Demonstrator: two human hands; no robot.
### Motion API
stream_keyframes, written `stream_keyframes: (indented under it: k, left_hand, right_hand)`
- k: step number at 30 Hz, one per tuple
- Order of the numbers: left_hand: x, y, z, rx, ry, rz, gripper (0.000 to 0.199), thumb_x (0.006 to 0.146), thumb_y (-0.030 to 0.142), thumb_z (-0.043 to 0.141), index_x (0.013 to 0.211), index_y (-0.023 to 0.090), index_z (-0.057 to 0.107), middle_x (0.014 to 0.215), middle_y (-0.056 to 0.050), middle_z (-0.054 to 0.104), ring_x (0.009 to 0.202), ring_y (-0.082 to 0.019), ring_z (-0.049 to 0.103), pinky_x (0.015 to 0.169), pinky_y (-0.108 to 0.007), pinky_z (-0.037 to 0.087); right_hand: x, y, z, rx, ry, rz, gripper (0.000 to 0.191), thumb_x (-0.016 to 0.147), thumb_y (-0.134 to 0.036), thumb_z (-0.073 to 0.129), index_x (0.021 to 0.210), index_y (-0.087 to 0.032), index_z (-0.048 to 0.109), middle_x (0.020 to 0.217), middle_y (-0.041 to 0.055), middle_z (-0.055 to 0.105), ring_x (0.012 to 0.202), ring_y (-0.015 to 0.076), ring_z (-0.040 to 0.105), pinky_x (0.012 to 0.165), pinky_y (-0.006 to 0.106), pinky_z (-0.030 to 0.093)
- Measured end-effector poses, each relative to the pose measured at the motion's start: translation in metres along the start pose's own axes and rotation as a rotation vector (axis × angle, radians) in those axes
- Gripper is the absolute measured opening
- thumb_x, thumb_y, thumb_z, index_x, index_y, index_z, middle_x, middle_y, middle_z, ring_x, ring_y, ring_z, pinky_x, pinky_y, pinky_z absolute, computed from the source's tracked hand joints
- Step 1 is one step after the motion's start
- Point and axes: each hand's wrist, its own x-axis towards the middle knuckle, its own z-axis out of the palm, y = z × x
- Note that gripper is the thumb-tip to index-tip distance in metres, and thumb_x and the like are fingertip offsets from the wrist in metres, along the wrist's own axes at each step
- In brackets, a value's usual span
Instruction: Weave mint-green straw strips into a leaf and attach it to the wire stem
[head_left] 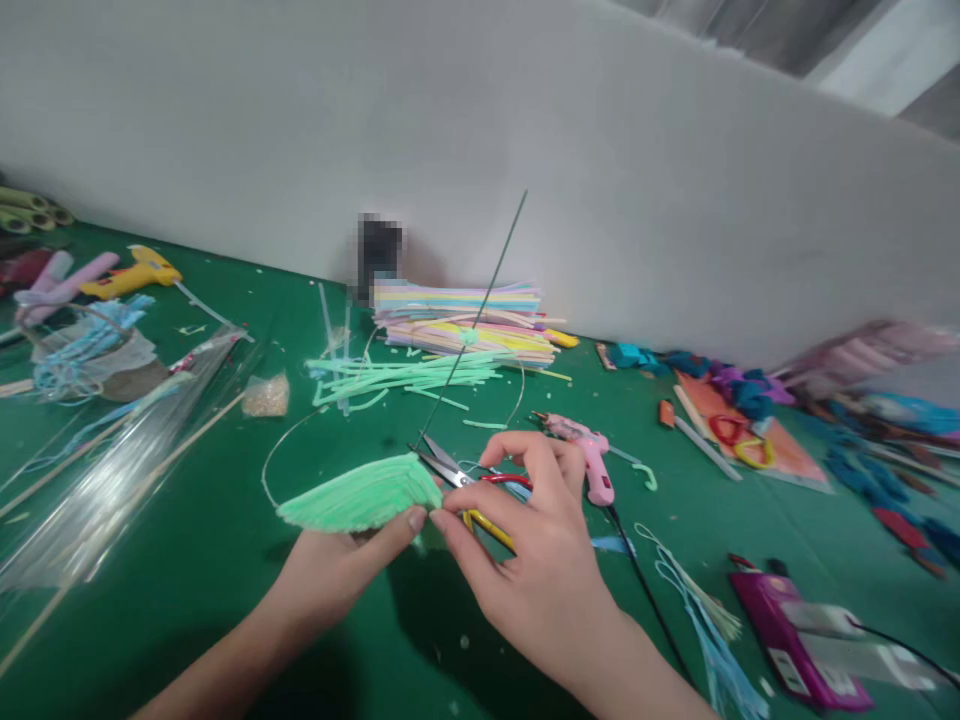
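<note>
My left hand (337, 580) grips a bright green leaf-shaped piece (360, 495) that looks built from fuzzy pipe cleaners, its thumb on the right end. Scissors (450, 472) with red and yellow handles are in my right hand (536, 530); their blades part slightly over the leaf's upper right corner. My right thumb and a fingertip come close to that same end; whether they touch it I cannot tell. A thin dark stick (499, 262) slants up from near the blade tips, and a small green tuft (469, 337) shows along its line.
Loose green pipe cleaners (420, 375) lie before a bundle of pastel ones (457, 310). At right are a pink glue gun (589, 445) with a black cord and a magenta box (795, 640). A yellow glue gun (139, 272) and clear plastic sleeves (142, 470) lie left. A wall stands behind.
</note>
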Motion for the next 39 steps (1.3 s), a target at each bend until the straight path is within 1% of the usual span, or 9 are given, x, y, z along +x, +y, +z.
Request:
stream_keyframes:
  k: [4,7,9,11,14,16,23,27,39]
  left_hand:
    - [0.001,-0.005,-0.002,-0.065,-0.007,-0.021,0.034,0.072,0.038,0.076,0.100,0.019,0.075,0.094,-0.008,0.079,0.116,-0.032,0.062,0.110,-0.045,0.038]
    - [0.003,-0.007,-0.003,-0.264,0.004,-0.100,0.040,0.072,0.038,0.078,0.106,0.017,0.073,0.102,-0.009,0.077,0.115,-0.033,0.063,0.107,-0.048,0.042]
    - [0.004,-0.006,-0.002,-0.372,0.018,-0.141,0.043,0.069,0.035,0.081,0.107,0.017,0.073,0.106,-0.009,0.076,0.113,-0.032,0.064,0.104,-0.046,0.046]
    - [0.004,-0.003,-0.001,-0.421,0.026,-0.166,0.039,0.069,0.033,0.082,0.104,0.019,0.074,0.107,-0.008,0.076,0.111,-0.029,0.065,0.100,-0.039,0.049]
    - [0.002,0.001,0.001,-0.445,0.007,-0.195,0.033,0.068,0.029,0.082,0.100,0.021,0.076,0.103,-0.005,0.077,0.103,-0.025,0.068,0.088,-0.030,0.055]
    - [0.001,0.002,0.002,-0.465,0.004,-0.188,0.035,0.065,0.023,0.083,0.099,0.022,0.076,0.100,-0.004,0.077,0.099,-0.025,0.069,0.080,-0.028,0.057]
    - [0.000,0.004,0.003,-0.421,0.050,-0.167,0.032,0.061,0.017,0.083,0.091,0.025,0.076,0.087,0.000,0.077,0.086,-0.021,0.071,0.069,-0.022,0.057]
    - [-0.004,0.009,0.008,-0.354,0.078,-0.149,0.031,0.058,0.018,0.082,0.087,0.024,0.075,0.080,-0.001,0.075,0.085,-0.023,0.071,0.078,-0.028,0.058]
    - [-0.013,0.013,0.021,-0.316,0.143,-0.015,0.009,0.069,0.028,0.075,0.075,0.022,0.073,0.078,-0.003,0.074,0.078,-0.022,0.070,0.076,-0.030,0.058]
  right_hand:
    - [-0.004,0.001,-0.007,0.002,0.076,-0.001,0.009,0.081,-0.031,0.073,0.087,-0.025,0.071,0.103,0.0062,0.051,0.100,0.0251,0.045,0.088,0.042,0.036]
    - [-0.016,0.009,-0.012,0.166,0.355,0.047,0.018,0.089,-0.029,0.061,0.106,-0.024,0.062,0.099,0.0055,0.052,0.100,0.0238,0.047,0.088,0.041,0.037]
    - [-0.027,0.014,-0.010,0.337,0.571,0.174,0.014,0.092,-0.026,0.054,0.104,-0.024,0.058,0.095,0.0042,0.051,0.097,0.0220,0.049,0.082,0.037,0.039]
    - [-0.036,0.017,-0.002,0.509,0.475,0.419,0.010,0.089,-0.027,0.058,0.098,-0.023,0.059,0.094,0.0036,0.053,0.086,0.0183,0.051,0.070,0.030,0.041]
    - [-0.045,0.014,0.015,0.892,-0.005,0.764,0.021,0.082,-0.032,0.069,0.100,-0.022,0.064,0.088,0.0027,0.057,0.075,0.0150,0.051,0.064,0.027,0.041]
    - [-0.047,0.009,0.024,1.093,-0.157,0.866,0.028,0.076,-0.033,0.075,0.101,-0.022,0.067,0.085,0.0015,0.058,0.072,0.0133,0.050,0.065,0.026,0.042]
    - [-0.041,-0.001,0.033,1.131,-0.039,0.820,0.023,0.069,-0.032,0.080,0.088,-0.022,0.071,0.072,-0.0011,0.060,0.066,0.0118,0.048,0.061,0.025,0.039]
    - [-0.041,-0.002,0.034,1.041,0.007,0.769,0.015,0.071,-0.030,0.078,0.079,-0.021,0.069,0.069,-0.0007,0.060,0.064,0.0125,0.048,0.059,0.026,0.039]
    - [-0.046,-0.004,0.043,1.052,0.086,0.683,0.013,0.073,-0.029,0.076,0.074,-0.021,0.065,0.071,-0.0003,0.059,0.066,0.0139,0.051,0.061,0.028,0.042]
